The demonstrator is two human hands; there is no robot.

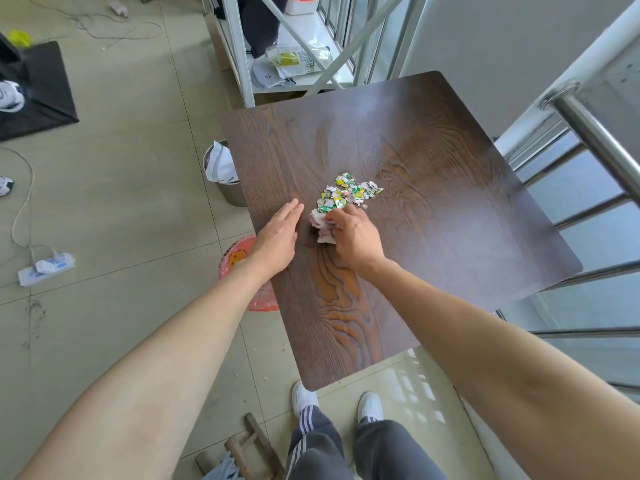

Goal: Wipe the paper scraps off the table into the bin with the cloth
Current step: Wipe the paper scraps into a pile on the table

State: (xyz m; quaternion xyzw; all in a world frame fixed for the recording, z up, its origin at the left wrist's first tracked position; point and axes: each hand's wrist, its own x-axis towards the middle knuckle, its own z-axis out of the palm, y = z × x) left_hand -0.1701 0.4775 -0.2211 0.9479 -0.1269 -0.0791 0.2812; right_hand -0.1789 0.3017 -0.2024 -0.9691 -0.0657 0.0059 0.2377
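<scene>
A pile of small coloured paper scraps [348, 193] lies near the middle of the dark wooden table [433, 209]. My right hand [353, 237] is shut on a crumpled pale cloth [320, 227], pressed on the table just below the scraps. Flat on the table to the left of the cloth rests my left hand [278, 239], fingers together and holding nothing. A bin lined with a pink-orange bag [239, 261] stands on the floor under the table's left edge, partly hidden by my left forearm.
A metal bin with white paper [221, 174] stands at the table's left edge, further back. A white shelf frame [277, 57] is behind the table, a steel railing [588, 133] to the right. A power strip [45, 268] and cables lie on the floor.
</scene>
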